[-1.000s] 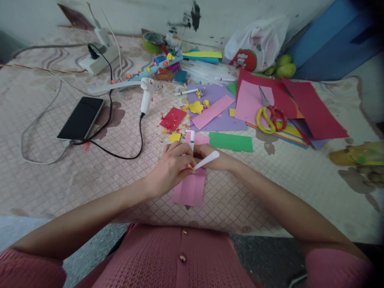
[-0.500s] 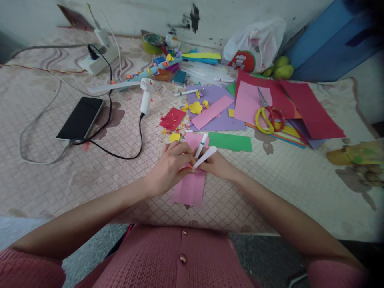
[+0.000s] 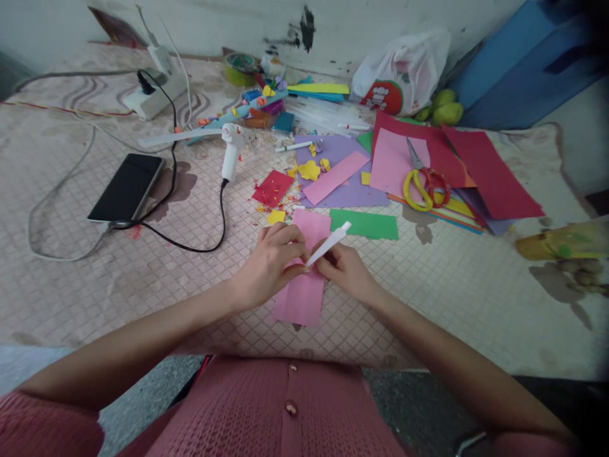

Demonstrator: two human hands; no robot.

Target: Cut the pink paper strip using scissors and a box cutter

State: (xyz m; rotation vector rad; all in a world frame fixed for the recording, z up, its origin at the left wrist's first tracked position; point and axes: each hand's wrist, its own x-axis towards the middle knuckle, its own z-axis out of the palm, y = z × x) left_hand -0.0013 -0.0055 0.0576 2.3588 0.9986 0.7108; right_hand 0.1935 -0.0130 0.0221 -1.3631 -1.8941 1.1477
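My left hand (image 3: 280, 257) is closed in a pinch at the lower end of a slim white stick (image 3: 328, 244), which slants up to the right. Close beside it, my right hand (image 3: 345, 266) has its fingers curled together behind and below the stick; what they hold is hidden. Both hands are over a long pink paper strip (image 3: 301, 301) lying lengthwise on the table. A green paper rectangle (image 3: 365, 224) lies just beyond my right hand. Small yellow paper (image 3: 276, 217) and red paper (image 3: 273, 188) pieces lie past my left hand.
A white glue gun (image 3: 231, 152) with a black cord and a phone (image 3: 127, 187) lie to the left. Scissors (image 3: 419, 184) rest on coloured sheets at right. Purple paper (image 3: 342, 197) with yellow cut-outs lies ahead. A power strip (image 3: 155, 95) and plastic bag (image 3: 404, 70) stand behind.
The green-banded white pen that stood up between my hands no longer shows. My right hand has turned slightly and shifted a little. My left hand has hardly moved.
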